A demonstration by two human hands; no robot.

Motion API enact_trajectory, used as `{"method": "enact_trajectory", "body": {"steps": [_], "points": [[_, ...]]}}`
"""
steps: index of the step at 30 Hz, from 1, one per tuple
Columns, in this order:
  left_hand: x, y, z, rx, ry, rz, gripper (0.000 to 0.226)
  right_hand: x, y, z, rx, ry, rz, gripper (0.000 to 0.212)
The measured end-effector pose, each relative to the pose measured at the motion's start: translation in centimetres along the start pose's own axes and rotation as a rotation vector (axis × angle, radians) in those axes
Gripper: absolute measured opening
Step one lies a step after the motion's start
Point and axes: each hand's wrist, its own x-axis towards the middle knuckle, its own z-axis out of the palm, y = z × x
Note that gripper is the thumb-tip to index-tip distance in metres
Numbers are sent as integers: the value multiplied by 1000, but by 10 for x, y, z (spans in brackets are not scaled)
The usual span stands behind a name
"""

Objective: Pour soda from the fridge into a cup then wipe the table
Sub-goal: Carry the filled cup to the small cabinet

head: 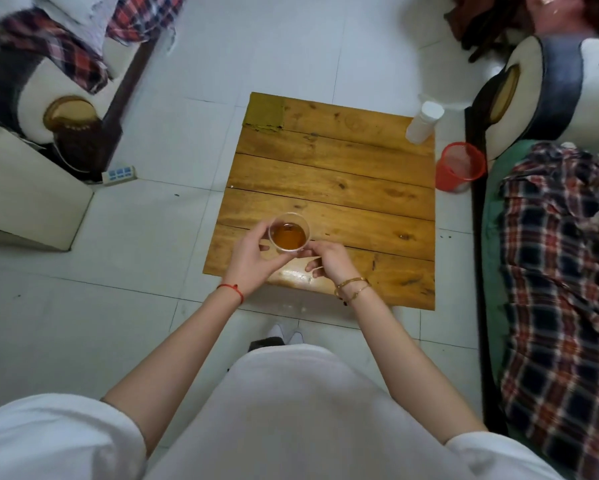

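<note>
Clear cup of amber soda held over wooden desk.
Left grip (253, 256) and right grip (327, 259) both grasp the cup (288, 233) between them above the desk (343, 188).

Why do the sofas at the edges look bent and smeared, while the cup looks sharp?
Head view: the wide-angle lens bends the edges, and the plaid cloth there looks blurred; the cup near the centre is sharper; glare shines on the table near the hands.
</note>
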Motion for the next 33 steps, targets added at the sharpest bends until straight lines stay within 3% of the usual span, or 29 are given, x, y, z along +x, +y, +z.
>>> {"method": "enact_trajectory", "body": {"steps": [17, 25, 33], "points": [[-90, 0, -79, -63, 325, -111, 57, -46, -15, 85, -240, -285, -126, 25], [-133, -35, -156, -143, 546, -203, 91, -42, -23, 195, -404, -468, -131, 24], [-171, -95, -267, -146, 706, -291, 88, -40, -28, 344, -479, -632, -131, 24]]}}
